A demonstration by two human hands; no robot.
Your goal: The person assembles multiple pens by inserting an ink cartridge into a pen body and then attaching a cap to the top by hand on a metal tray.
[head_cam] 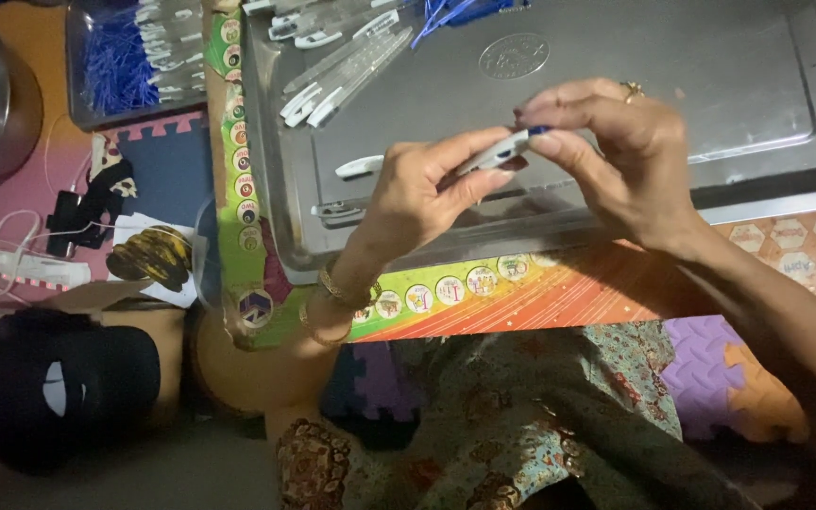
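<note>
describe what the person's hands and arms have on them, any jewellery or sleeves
The left hand has gold bangles stacked at the wrist, at least two. The right hand wears a gold ring on one of its fingers. Both forearms are bare, with no sleeves in view, no gloves and no watch.

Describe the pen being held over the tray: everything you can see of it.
The pen is a slim clear and white plastic barrel with a blue end, lying near level, its blue end tilted up to the right. The left hand pinches its lower end; the right hand grips the blue end. It hangs above the metal tray, touching nothing else.
</note>
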